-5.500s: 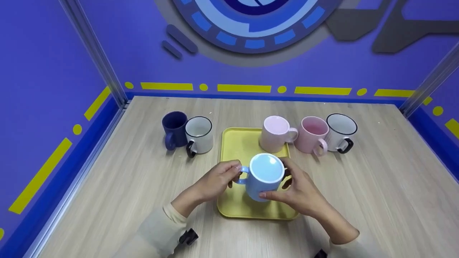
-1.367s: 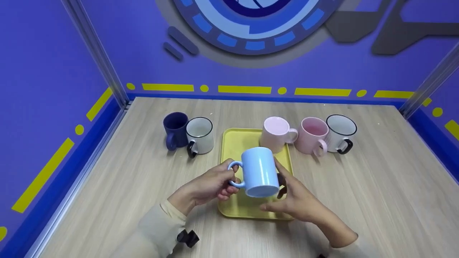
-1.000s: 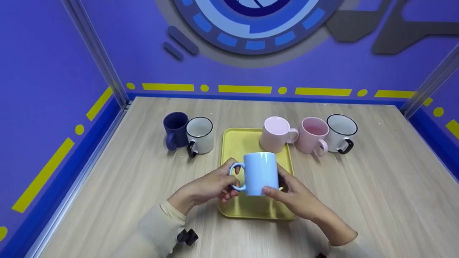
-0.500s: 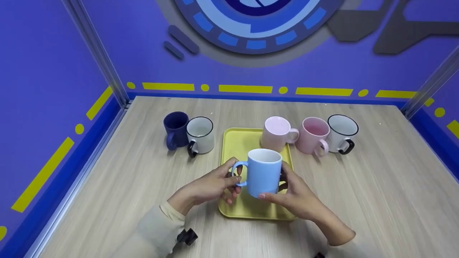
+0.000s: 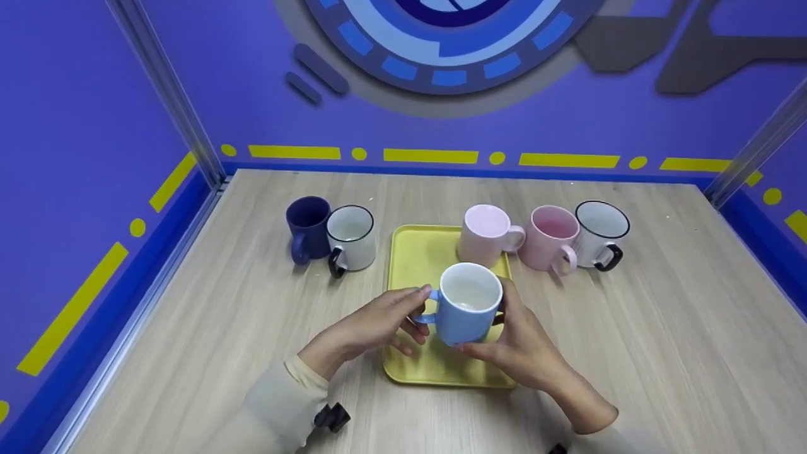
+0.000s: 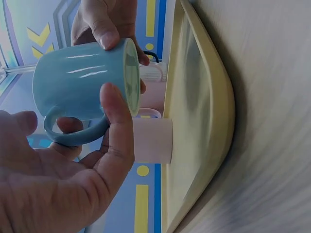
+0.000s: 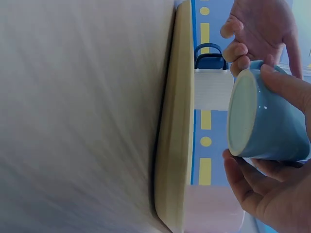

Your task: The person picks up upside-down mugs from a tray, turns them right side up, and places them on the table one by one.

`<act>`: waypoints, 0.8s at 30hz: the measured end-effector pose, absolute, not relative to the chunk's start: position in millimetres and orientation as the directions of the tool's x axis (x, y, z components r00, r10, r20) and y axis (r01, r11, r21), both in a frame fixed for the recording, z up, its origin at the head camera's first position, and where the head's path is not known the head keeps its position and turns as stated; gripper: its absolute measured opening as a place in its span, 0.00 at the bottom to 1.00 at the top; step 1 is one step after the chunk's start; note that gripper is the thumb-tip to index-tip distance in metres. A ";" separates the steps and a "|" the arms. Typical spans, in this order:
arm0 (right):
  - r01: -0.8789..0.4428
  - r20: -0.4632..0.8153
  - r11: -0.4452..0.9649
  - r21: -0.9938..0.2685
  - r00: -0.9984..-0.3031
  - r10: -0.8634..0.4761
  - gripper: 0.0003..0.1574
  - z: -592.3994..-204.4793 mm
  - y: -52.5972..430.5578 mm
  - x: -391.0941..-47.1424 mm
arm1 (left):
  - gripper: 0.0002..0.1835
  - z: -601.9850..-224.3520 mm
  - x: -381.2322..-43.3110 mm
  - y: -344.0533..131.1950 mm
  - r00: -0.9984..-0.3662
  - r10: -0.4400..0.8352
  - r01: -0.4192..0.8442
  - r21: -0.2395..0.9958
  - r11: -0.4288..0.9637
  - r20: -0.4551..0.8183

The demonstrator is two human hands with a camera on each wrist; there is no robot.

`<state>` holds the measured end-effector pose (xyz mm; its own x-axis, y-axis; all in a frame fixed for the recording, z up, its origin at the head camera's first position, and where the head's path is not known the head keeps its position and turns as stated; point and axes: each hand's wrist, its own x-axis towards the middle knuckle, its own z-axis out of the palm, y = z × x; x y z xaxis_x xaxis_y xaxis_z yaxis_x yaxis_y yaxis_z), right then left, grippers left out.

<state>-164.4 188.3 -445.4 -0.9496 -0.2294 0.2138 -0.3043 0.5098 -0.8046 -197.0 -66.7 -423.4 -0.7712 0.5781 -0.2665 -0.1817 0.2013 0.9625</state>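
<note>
A light blue mug [image 5: 463, 325] with a white inside is held above the yellow tray [image 5: 416, 372], its mouth tilted up towards the head camera. My left hand [image 5: 381, 321] pinches the handle on the left, thumb at its top. Around the right side of the body, my right hand [image 5: 529, 347] grips with the thumb low in front and fingers behind. The left wrist view shows the mug's base facing the tray, with a gap between them. Part of the handle is hidden by fingers.
On the tray's back right part stands a pale pink mug [image 5: 482, 243]. Right of it are a pink mug [image 5: 545, 246] and a white mug [image 5: 589, 246] with black handle. A navy mug [image 5: 309, 221] and another white mug [image 5: 359, 249] stand left. Blue panels enclose the table.
Earlier the blue mug showed its underside; it has been tipped so its mouth faces up towards the head camera. My right thumb, off the mug 1.4 s ago, touches it. Other mugs stay put.
</note>
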 end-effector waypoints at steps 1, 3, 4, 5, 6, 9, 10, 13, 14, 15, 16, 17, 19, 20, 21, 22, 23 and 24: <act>-0.314 0.228 0.519 -0.795 -0.947 -0.225 0.65 -445.8 187.6 -164.1 | 0.25 -423.5 -196.9 -66.5 -0.774 0.575 -0.178 0.962 0.205 -0.265; -0.329 0.250 0.535 -0.778 -0.943 -0.218 0.64 -446.4 186.4 -163.6 | 0.25 -423.8 -196.6 -65.9 -0.780 0.568 -0.170 0.962 0.215 -0.264; -0.334 0.257 0.542 -0.772 -0.942 -0.214 0.64 -446.5 185.9 -163.3 | 0.25 -423.8 -196.3 -65.6 -0.783 0.564 -0.164 0.962 0.220 -0.263; -0.336 0.263 0.547 -0.766 -0.942 -0.210 0.64 -446.7 185.4 -163.0 | 0.25 -423.8 -196.0 -65.3 -0.786 0.561 -0.159 0.962 0.224 -0.261; -0.338 0.268 0.550 -0.764 -0.941 -0.207 0.64 -446.9 185.0 -162.8 | 0.25 -423.7 -195.7 -64.9 -0.789 0.557 -0.155 0.961 0.227 -0.259; -0.345 0.282 0.556 -0.756 -0.939 -0.198 0.65 -447.4 183.7 -162.5 | 0.25 -424.5 -195.1 -63.6 -0.801 0.544 -0.147 0.962 0.229 -0.252; -0.346 0.285 0.558 -0.754 -0.938 -0.196 0.65 -447.3 183.3 -162.3 | 0.25 -424.8 -195.0 -63.3 -0.804 0.540 -0.147 0.963 0.228 -0.250; -0.356 0.300 0.563 -0.746 -0.934 -0.192 0.65 -447.6 182.7 -162.2 | 0.24 -426.4 -195.3 -62.4 -0.810 0.533 -0.144 0.964 0.224 -0.245; -0.357 0.303 0.566 -0.743 -0.934 -0.191 0.65 -447.6 182.6 -162.1 | 0.24 -426.7 -195.4 -62.0 -0.812 0.532 -0.142 0.965 0.222 -0.242; -0.357 0.304 0.566 -0.743 -0.933 -0.190 0.65 -447.3 182.4 -162.2 | 0.23 -427.1 -195.4 -61.7 -0.813 0.531 -0.140 0.966 0.219 -0.239; -0.357 0.306 0.569 -0.741 -0.933 -0.188 0.65 -447.1 182.3 -162.2 | 0.23 -427.1 -195.5 -61.3 -0.814 0.531 -0.138 0.967 0.215 -0.234; -0.360 0.309 0.570 -0.739 -0.932 -0.187 0.65 -447.3 182.3 -162.5 | 0.23 -427.3 -195.7 -61.0 -0.815 0.533 -0.133 0.969 0.209 -0.227; -0.360 0.312 0.572 -0.737 -0.932 -0.185 0.65 -447.0 182.0 -162.7 | 0.22 -427.7 -196.2 -60.1 -0.817 0.535 -0.127 0.973 0.193 -0.213; -0.362 0.315 0.572 -0.736 -0.931 -0.183 0.65 -447.1 182.0 -162.8 | 0.22 -428.0 -196.4 -59.7 -0.818 0.537 -0.126 0.975 0.183 -0.206; -0.364 0.318 0.572 -0.735 -0.930 -0.183 0.65 -447.3 181.8 -162.8 | 0.22 -428.2 -196.6 -59.3 -0.818 0.539 -0.127 0.977 0.172 -0.201; -0.365 0.320 0.574 -0.733 -0.930 -0.183 0.65 -447.5 181.7 -162.7 | 0.22 -428.3 -196.7 -59.1 -0.818 0.541 -0.127 0.978 0.164 -0.196; -0.366 0.321 0.572 -0.734 -0.929 -0.183 0.65 -447.5 181.4 -162.6 | 0.22 -428.8 -197.0 -58.8 -0.819 0.541 -0.125 0.979 0.159 -0.192; -0.368 0.322 0.570 -0.735 -0.929 -0.184 0.65 -447.7 181.2 -162.5 | 0.23 -428.9 -196.9 -58.7 -0.820 0.540 -0.127 0.980 0.156 -0.192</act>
<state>-162.5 181.2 -447.7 -0.9288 -0.1842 0.3217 -0.3676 0.5696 -0.7352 -196.9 -58.7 -428.9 -0.8197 0.5395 -0.1925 -0.1274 0.1560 0.9795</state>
